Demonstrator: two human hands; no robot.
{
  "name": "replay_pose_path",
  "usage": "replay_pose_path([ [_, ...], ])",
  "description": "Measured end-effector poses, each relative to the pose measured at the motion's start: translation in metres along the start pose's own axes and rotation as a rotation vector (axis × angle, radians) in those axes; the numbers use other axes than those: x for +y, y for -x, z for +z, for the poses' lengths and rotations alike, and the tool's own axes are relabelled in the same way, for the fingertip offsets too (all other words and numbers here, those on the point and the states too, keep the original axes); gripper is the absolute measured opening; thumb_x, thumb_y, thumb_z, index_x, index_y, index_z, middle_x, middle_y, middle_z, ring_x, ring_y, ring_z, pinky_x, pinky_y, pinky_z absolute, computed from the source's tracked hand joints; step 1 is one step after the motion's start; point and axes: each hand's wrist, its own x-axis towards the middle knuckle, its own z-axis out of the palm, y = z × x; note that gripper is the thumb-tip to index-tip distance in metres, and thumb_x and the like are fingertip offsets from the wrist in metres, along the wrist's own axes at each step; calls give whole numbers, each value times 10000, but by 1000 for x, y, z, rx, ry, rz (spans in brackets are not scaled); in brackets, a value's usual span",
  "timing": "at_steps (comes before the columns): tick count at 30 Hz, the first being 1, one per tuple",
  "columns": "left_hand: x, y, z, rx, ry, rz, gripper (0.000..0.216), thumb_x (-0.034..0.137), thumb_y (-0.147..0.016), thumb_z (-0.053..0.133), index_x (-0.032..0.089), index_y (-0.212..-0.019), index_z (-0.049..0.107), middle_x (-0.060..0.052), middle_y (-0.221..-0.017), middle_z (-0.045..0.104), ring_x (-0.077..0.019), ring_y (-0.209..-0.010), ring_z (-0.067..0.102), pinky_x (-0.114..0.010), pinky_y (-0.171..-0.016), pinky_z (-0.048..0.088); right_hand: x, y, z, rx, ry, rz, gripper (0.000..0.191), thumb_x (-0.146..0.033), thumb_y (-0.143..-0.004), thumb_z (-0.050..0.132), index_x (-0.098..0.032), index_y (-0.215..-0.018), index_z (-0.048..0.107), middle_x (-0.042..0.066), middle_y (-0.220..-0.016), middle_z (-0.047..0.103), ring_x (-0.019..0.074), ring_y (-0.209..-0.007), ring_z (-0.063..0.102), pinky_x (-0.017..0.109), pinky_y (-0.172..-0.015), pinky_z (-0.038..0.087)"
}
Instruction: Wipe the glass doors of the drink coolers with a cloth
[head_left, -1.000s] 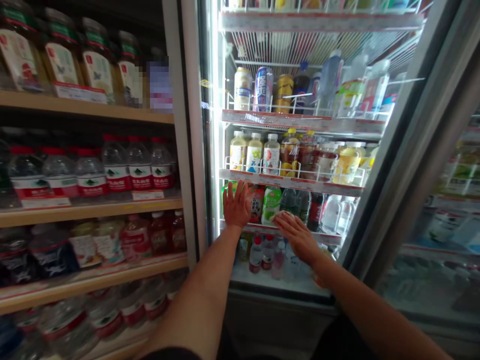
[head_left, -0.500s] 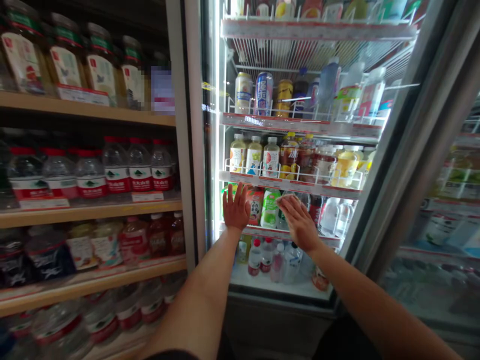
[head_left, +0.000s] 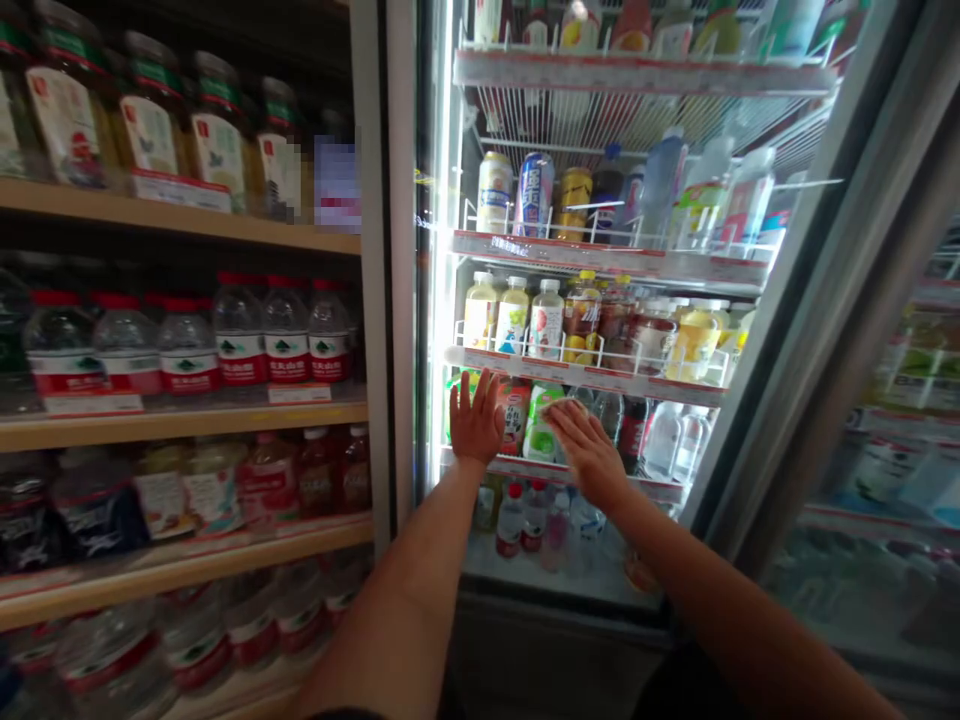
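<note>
My left hand [head_left: 478, 425] lies flat against the glass door [head_left: 517, 590] of a lit drinks fridge, its fingers spread and nothing in them. To its right, my right hand [head_left: 589, 450] is slanted up and left with its fingers together and stretched out. A pale cloth [head_left: 553, 407] shows as a thin edge under those fingertips, pressed to the glass; most of it is hidden. Behind the glass, close to both hands, stand a red-labelled drink [head_left: 514, 415] and a green-labelled drink [head_left: 538, 425].
Wooden shelves [head_left: 300, 412] with several bottles [head_left: 240, 330] stand on the left. The fridge's metal door frame [head_left: 795, 330] slants along the right side, and another glass-fronted section [head_left: 892, 440] lies beyond it. Wire-railed shelves [head_left: 600, 375] of drinks fill the fridge.
My right hand has slid left across the glass with the cloth, from beside the green-labelled drink to partly over it. My left hand stays in place. The view has shifted slightly.
</note>
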Motion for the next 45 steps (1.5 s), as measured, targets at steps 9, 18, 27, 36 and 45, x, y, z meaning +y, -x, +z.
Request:
replay_pose_path([
  [9, 0, 2, 1, -37, 38, -49, 544, 285, -979, 404, 203, -1516, 380, -78, -1555, 413, -244, -1537, 66, -531, -1254, 169, 2, -8, 0, 54, 5, 45, 702, -73, -963, 378, -299, -1590, 156, 11, -1570, 414, 206, -1507, 268, 429, -1218, 280],
  [18, 0, 1, 1, -10, 26, -28, 549, 279, -977, 407, 196, -1519, 376, -75, -1559, 408, -243, -1537, 56, -517, -1257, 166, 9, -25, -6, 88, 23, 46, 693, -87, -976, 380, -296, -1592, 138, 19, -1574, 411, 220, -1513, 251, 448, -1220, 269],
  [27, 0, 1, -2, -37, 19, -25, 541, 276, -974, 402, 181, -1507, 395, -79, -1558, 410, -252, -1537, 41, -531, -1255, 166, 23, -89, -22, 119, -5, 96, 724, -86, -950, 398, -284, -1596, 139, 16, -1616, 334, 243, -1534, 177, 499, -1237, 238],
  [36, 0, 1, 0, -33, 47, -38, 548, 286, -979, 398, 204, -1520, 375, -65, -1559, 410, -246, -1539, 45, -529, -1262, 148, 21, -95, -28, 30, -3, 7, 731, -68, -948, 386, -318, -1591, 146, -27, -1633, 289, 206, -1534, 175, 485, -1255, 204],
  [45, 10, -1, -13, -64, 42, -59, 544, 239, -989, 379, 179, -1529, 336, -108, -1564, 404, -262, -1541, 38, -566, -1241, 187, 14, -98, -27, -64, -24, -55, 751, -55, -930, 395, -285, -1598, 141, -5, -1644, 261, 182, -1538, 146, 438, -1248, 230],
])
